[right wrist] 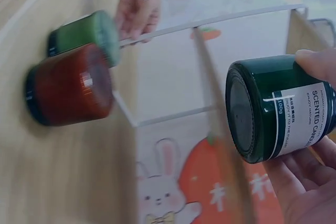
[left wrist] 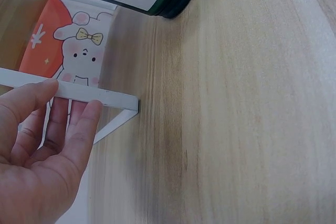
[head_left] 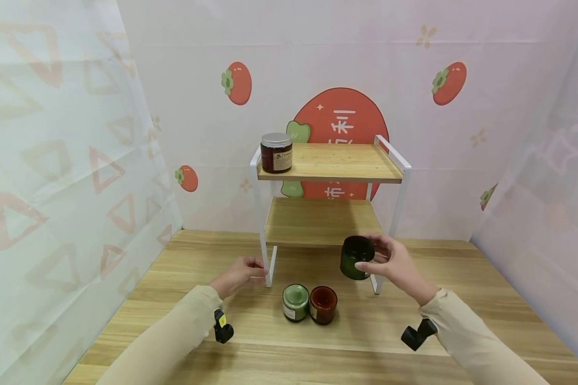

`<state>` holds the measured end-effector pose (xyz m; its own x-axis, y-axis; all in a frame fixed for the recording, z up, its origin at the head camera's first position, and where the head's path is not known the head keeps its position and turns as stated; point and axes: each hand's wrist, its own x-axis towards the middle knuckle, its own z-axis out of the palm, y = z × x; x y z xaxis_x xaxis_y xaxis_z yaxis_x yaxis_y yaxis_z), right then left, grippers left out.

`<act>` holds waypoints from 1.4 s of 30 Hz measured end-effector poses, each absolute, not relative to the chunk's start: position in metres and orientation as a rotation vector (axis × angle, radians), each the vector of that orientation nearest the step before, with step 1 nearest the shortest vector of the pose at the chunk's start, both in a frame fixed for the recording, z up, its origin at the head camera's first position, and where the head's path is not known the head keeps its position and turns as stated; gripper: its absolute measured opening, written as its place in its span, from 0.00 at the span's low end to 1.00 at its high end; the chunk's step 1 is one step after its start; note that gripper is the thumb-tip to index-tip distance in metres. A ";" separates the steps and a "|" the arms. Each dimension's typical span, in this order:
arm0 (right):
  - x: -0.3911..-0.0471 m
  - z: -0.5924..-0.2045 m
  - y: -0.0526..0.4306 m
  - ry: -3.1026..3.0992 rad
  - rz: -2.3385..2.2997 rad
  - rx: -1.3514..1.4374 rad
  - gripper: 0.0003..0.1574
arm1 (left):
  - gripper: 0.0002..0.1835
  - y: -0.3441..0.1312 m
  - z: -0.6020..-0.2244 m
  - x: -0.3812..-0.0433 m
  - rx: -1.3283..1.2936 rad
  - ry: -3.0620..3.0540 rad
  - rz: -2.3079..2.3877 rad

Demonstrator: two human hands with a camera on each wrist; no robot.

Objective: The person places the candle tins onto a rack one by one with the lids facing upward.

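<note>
My right hand point(head_left: 397, 264) grips a dark green scented candle jar point(head_left: 356, 259), raised in front of the rack's right side. A pale label with printed text faces the right wrist view, and the jar's round glass base point(right wrist: 241, 114) points away from the palm. With thumb and fingers, my left hand point(head_left: 241, 275) pinches the white front left leg point(left wrist: 100, 95) of a two-tier rack. Between the hands, a light green candle jar point(head_left: 296, 302) and a reddish-brown candle jar point(head_left: 323, 305) stand side by side on the table.
An amber jar with a silver lid point(head_left: 276, 153) stands at the left end of the rack's upper wooden shelf point(head_left: 337, 160). Below it is the lower shelf point(head_left: 322, 222). The wooden table point(head_left: 197, 251) meets printed cloth walls point(head_left: 188, 107) at the back and sides.
</note>
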<state>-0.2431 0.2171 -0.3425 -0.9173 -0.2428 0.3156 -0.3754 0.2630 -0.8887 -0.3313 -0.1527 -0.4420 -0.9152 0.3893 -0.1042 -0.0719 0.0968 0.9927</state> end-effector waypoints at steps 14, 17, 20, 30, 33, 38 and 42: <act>-0.229 -0.272 0.219 -2.389 1.649 0.618 0.36 | 0.09 -0.153 -0.439 -0.329 0.320 2.040 1.879; -0.227 -0.257 0.218 -2.384 1.607 0.612 0.35 | 0.06 -0.153 -0.439 -0.329 0.326 2.042 1.874; -0.225 -0.242 0.215 -2.380 1.576 0.573 0.35 | 0.04 -0.152 -0.438 -0.329 0.323 2.040 1.876; -0.230 -0.204 0.197 -2.261 1.696 0.531 0.36 | 0.03 -0.152 -0.439 -0.330 0.342 2.037 1.870; -0.233 -0.194 0.192 -2.256 1.695 0.527 0.37 | 0.04 -0.153 -0.439 -0.330 0.350 2.034 1.873; -0.241 -0.179 0.186 -2.215 1.739 0.520 0.35 | 0.04 -0.153 -0.441 -0.330 0.350 2.037 1.875; -0.247 -0.166 0.180 -2.170 1.773 0.566 0.34 | 0.04 -0.153 -0.441 -0.331 0.336 2.044 1.876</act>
<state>-0.2471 0.1804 -0.1659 -0.8834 -0.1213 0.4527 -0.4678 0.1691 -0.8675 -0.3305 -0.1526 -0.4413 -0.9126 0.3984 -0.0920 -0.0576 0.0977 0.9935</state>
